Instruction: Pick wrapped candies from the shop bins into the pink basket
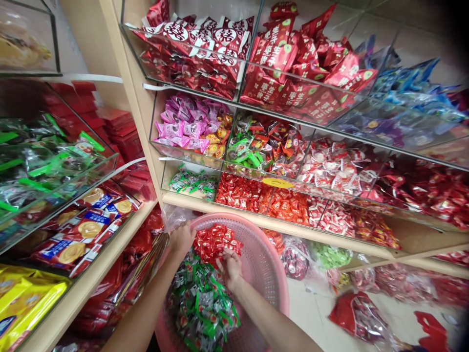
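Observation:
A round pink plastic basket point(269, 254) with a perforated wall stands in front of me. Green-and-clear wrapped candies point(205, 305) fill its near left part, and a heap of red-wrapped candies point(216, 239) lies at its far side. My left hand point(183, 238) is closed at the basket's far left rim, on what looks like a clear plastic bag point(178, 215); its fingers are partly hidden. Inside the basket, my right hand point(230, 268) has curled fingers at the near edge of the red heap, touching the candies.
Shelves with clear bins of wrapped sweets rise behind the basket, above a wooden shelf edge point(220, 210). On the left, another shelf holds biscuit packs point(88, 230) and yellow packs point(29, 298). Bagged candies point(361, 315) lie on the floor at right.

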`<state>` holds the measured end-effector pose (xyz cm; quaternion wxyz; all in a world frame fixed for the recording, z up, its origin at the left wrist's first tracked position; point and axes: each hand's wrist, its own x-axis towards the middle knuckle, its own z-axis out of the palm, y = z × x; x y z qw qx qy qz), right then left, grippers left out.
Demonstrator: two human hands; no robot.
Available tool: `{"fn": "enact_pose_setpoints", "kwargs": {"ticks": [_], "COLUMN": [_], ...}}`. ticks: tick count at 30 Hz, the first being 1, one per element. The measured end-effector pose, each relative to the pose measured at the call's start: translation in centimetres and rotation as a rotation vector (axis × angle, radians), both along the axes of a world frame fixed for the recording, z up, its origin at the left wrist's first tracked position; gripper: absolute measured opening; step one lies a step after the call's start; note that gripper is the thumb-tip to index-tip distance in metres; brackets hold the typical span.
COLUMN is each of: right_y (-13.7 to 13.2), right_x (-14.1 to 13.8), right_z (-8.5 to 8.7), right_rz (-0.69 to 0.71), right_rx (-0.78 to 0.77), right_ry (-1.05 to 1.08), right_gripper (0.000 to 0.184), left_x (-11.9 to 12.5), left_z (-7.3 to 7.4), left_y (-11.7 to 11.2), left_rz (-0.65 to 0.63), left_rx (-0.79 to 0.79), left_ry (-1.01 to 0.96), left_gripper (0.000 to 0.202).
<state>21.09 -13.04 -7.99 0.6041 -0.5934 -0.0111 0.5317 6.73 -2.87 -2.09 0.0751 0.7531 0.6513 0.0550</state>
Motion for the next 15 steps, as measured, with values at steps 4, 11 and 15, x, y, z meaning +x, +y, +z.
{"fn": "enact_pose_setpoints", "kwargs": {"ticks": [4,11,15], "right_y": [0.1,-0.3,-0.8], "right_x": [-1.5,-1.2,-1.4], "right_z": [-1.7,-2.8,-1.9], "right_rz": [0.029,0.085,0.115], "right_rx": [-0.001,0.08,0.045], "right_ry": [-0.108,-0.342,-0.356], "right_gripper": [0.022,0.021,0.016], "left_x": [0.0,-0.1,-0.1], "left_z": [0.0,-0.1,-0.3], "left_y": [0.0,0.0,0.1], "left_rz": [0.005,0.001,-0.007], "left_rx": [-0.001,0.007,0.015], "left_ry": [0.001,-0.001,-0.005], "left_gripper": [0.037,0.038,0.039]}}
